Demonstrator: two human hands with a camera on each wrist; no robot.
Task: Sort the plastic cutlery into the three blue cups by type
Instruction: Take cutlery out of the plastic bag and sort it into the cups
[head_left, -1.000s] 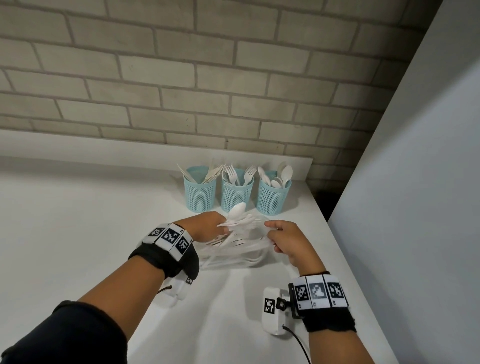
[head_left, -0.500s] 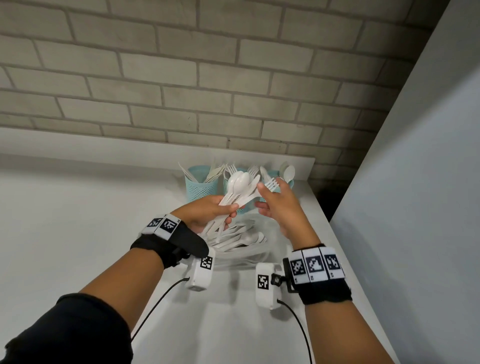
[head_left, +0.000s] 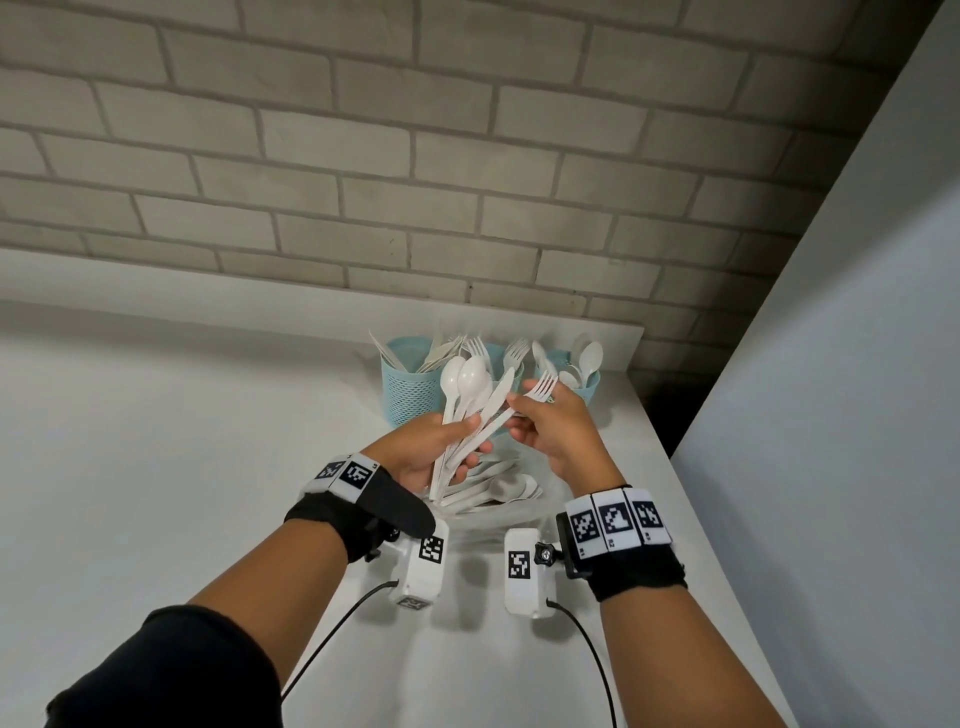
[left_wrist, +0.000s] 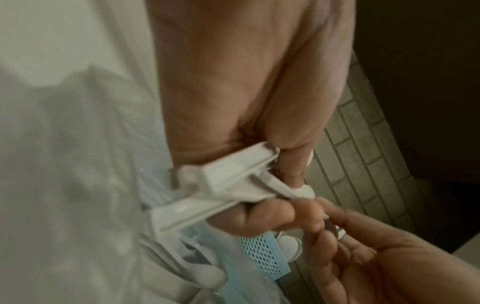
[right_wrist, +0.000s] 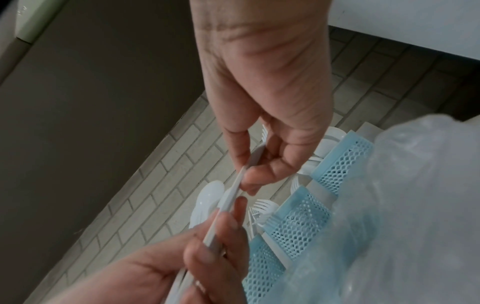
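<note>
My left hand (head_left: 457, 441) grips a fanned bundle of white plastic cutlery (head_left: 467, 395), spoons and a knife, held up in front of the cups. My right hand (head_left: 519, 415) pinches a fork (head_left: 543, 387) whose handle (right_wrist: 233, 191) still runs down into the left hand's fingers (right_wrist: 213, 246). Three blue mesh cups stand at the wall. The left cup (head_left: 410, 387) has knives and the right cup (head_left: 589, 387) has spoons. The middle one is mostly hidden behind the bundle, with forks (head_left: 514, 351) sticking out. In the left wrist view the handles (left_wrist: 228, 185) cross my palm.
A clear plastic bag (head_left: 493, 491) with several more white pieces lies on the white table (head_left: 156, 467) under my hands. A brick wall (head_left: 467, 182) stands behind the cups. A grey panel (head_left: 831, 415) borders the table on the right, with a dark gap at the corner.
My left hand has lifted the bundle out of the bag and up in front of the cups. My right hand left the bag and came up to pinch the fork.
</note>
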